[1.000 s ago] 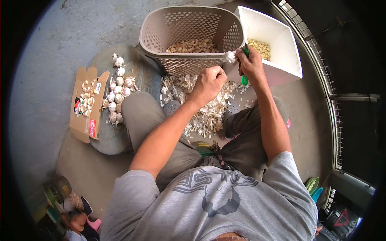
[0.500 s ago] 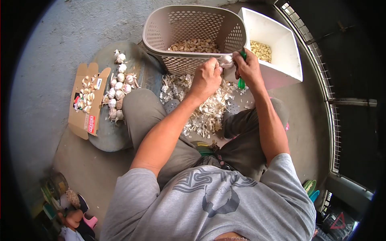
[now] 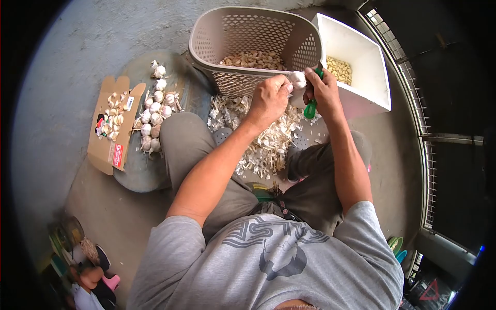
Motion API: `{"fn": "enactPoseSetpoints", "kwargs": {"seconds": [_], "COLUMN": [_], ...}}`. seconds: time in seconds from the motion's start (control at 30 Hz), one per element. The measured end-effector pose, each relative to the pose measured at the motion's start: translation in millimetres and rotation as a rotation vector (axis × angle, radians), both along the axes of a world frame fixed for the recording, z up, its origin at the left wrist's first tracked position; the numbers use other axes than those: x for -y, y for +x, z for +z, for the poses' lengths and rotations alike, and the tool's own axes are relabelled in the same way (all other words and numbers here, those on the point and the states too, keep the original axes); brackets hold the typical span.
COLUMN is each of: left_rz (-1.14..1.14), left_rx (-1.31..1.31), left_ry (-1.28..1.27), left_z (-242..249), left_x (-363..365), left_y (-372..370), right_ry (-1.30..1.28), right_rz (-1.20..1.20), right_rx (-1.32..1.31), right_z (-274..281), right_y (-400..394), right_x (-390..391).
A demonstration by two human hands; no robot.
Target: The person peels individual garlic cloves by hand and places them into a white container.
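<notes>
My left hand pinches a white garlic bulb just in front of the beige perforated basket. My right hand is closed around a green-handled knife and also touches the bulb from the right. Both hands meet above a heap of white garlic skins lying on the floor between my knees. The knife's blade is hidden by the fingers and the bulb.
The basket holds garlic cloves. A white box to its right holds peeled cloves. Whole bulbs lie on a grey mat at left, beside a cardboard tray of cloves. A dark grille runs along the right.
My left hand rose from the skin heap to the bulb at my right hand and took hold of it. Both hands now work the bulb together.
</notes>
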State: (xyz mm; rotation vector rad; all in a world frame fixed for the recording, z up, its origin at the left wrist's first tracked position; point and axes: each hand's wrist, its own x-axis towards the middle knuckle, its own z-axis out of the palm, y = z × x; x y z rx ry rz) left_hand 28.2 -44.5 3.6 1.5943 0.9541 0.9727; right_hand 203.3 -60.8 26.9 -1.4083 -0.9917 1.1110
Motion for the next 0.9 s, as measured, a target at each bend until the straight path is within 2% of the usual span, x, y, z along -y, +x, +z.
{"fn": "enactPoseSetpoints", "kwargs": {"seconds": [0.17,0.27,0.37,0.47,0.57,0.67,0.77,0.87,0.9], "left_rz": [0.053,0.062,0.028,0.034,0.002,-0.030,0.029,0.012,0.005], "left_rx": [-0.072,-0.155,-0.150,-0.026,0.052,-0.024,-0.123,-0.279,-0.239], "left_ry": [0.117,0.300,0.129,0.000,-0.062,-0.055,0.143,0.206,0.204], "left_z": [9.3,-4.9,9.9,12.5,-3.9,-6.9,1.1,-10.6,-7.3], "left_x": [1.7,-5.0,-2.7,-3.9,-12.3,-14.2,-8.2,-7.9,-5.8], "left_y": [-2.1,-5.8,-10.0,-6.3,-1.8,-4.1,-4.3,-1.0,-1.7], "right_ry": [-0.025,-0.013,0.001,-0.011,-0.057,-0.038,0.021,0.012,-0.001], "right_rz": [0.000,-0.065,-0.095,-0.041,0.055,0.064,0.018,-0.004,-0.018], "right_rx": [-0.132,-0.236,-0.219,-0.195,-0.165,-0.083,-0.096,-0.093,-0.097], "right_z": [-4.9,-3.5,-2.0,-2.9,-5.3,-2.4,0.5,-0.9,-0.7], "right_y": [3.0,7.3,12.5,15.6,15.2,7.5,3.3,6.4,7.7], "right_x": [-1.0,-2.1,-3.6,-2.2,-0.7,1.9,0.9,-1.2,-2.1]}}
